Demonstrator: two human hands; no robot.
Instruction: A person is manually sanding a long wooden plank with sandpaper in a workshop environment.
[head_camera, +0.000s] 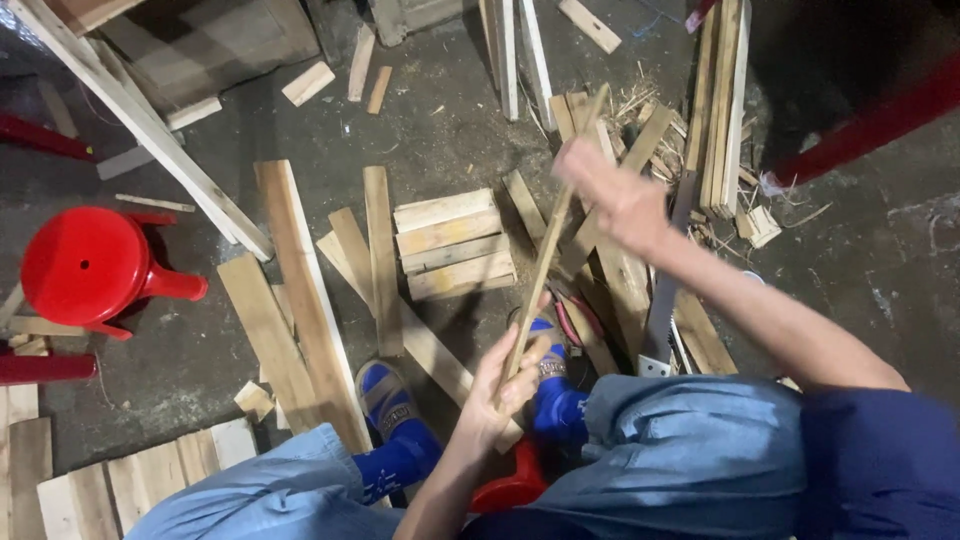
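Item: thin wooden strip (545, 262), slanting up and away from the seated person, being held at both ends. Left hand (497, 392) is clasping its lower end, fingers wrapped round the wood. Right hand (612, 198) is clenching the strip near its upper end; this hand is blurred.

Below the right grip: a handsaw (668, 280) is lying on scattered planks. Between the two grips, to the left of the strip: a stack of short boards (453, 243) is resting on the floor. Beneath the left grip: blue sandals (388, 397) are showing. Far left of both grips: a red plastic stool (88, 265) is standing.
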